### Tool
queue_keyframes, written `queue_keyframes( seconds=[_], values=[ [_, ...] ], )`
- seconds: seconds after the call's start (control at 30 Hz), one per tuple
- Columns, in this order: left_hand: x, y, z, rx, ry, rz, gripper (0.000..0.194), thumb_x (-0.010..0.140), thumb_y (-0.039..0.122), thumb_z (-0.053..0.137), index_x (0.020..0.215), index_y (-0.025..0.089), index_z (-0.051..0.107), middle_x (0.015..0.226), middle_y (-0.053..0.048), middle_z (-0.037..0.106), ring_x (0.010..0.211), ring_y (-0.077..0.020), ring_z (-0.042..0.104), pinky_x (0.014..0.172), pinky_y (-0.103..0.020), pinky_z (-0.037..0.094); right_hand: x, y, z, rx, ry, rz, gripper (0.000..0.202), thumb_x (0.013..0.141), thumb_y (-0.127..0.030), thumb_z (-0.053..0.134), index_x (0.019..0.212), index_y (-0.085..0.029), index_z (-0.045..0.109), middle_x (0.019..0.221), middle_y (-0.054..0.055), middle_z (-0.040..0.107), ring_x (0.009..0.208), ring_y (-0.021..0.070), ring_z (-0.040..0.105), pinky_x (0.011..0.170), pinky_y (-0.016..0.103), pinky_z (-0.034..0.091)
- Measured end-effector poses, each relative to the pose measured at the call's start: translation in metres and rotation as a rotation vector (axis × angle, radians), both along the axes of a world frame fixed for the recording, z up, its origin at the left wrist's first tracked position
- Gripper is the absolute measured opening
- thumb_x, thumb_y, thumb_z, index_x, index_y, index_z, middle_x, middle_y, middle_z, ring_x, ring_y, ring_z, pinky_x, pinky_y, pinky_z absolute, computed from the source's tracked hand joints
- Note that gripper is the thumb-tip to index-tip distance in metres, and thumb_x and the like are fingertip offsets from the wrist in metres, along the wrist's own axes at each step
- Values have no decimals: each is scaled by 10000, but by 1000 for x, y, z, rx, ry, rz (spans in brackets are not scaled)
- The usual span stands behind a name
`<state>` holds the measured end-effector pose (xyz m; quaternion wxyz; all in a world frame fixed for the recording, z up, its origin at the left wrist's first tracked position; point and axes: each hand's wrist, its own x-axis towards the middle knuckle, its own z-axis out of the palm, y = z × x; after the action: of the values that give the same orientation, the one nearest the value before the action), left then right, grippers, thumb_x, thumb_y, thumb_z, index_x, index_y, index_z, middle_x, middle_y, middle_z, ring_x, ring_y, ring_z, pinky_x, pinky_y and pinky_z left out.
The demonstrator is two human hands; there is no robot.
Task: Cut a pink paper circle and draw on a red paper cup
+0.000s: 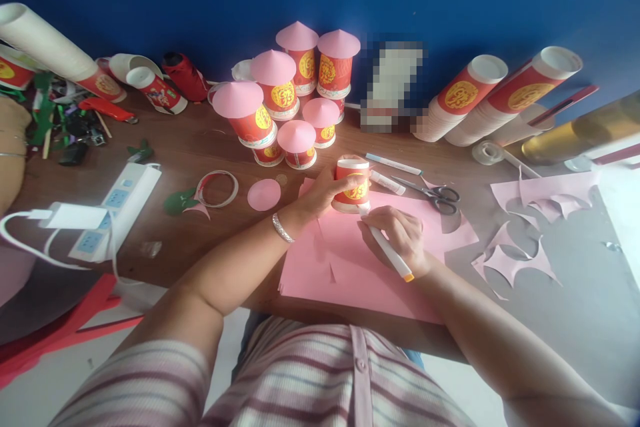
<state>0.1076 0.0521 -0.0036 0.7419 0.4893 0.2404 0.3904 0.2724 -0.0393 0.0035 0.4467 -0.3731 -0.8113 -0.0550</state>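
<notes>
My left hand (330,190) is wrapped round a red paper cup (344,199) with a gold emblem, which stands on pink paper sheets (360,280). In my right hand (403,233) is a white marker (393,255) with an orange end; its tip reaches the cup's lower right edge. Whether the tip touches the cup I cannot tell. Beyond the cup lie a glue stick (387,182), a white pen (394,164) and black scissors (434,193). A pink paper disc (264,195) is on the table to the left.
Several red cups with pink cone tops (287,73) stand at the back. Stacked paper cups (465,97) lean against the wall at right, near a tape roll (489,152). Pink paper scraps (517,263) lie at right; a power strip (120,197) with cables is at left.
</notes>
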Motion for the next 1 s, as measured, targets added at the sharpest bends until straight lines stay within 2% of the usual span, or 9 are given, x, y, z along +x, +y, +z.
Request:
queue_keyframes(
  seconds=[0.23,0.5,0.7,1.0],
  values=[
    [0,2,-4,22,0,-16,282,859,352,724,1052,169,630,970,-60,659,912,-185,636,820,-323,522,0,-2,-3,-39,-11,-17,152,918,-99,635,963,-212,544,719,-16,642,581,113,614,528,226,481],
    [-1,1,-2,1,17,-22,331,842,363,728,1092,179,614,1027,-74,692,935,-192,648,823,-330,522,-1,-3,-2,-66,1,2,174,884,-73,617,926,-217,528,673,-34,611,541,107,587,506,225,441],
    [0,2,1,-46,22,-33,378,808,369,751,1090,172,595,1055,-89,687,923,-198,650,794,-320,518,0,-3,1,-19,14,-5,194,879,-67,631,957,-217,537,698,-20,614,552,112,571,509,228,455],
    [1,1,3,-22,17,-29,306,835,343,734,1056,175,605,1047,-77,676,937,-192,643,810,-320,514,1,-2,-2,-52,2,-6,167,906,-87,632,967,-221,552,740,-10,641,588,117,605,539,236,493]
  ],
)
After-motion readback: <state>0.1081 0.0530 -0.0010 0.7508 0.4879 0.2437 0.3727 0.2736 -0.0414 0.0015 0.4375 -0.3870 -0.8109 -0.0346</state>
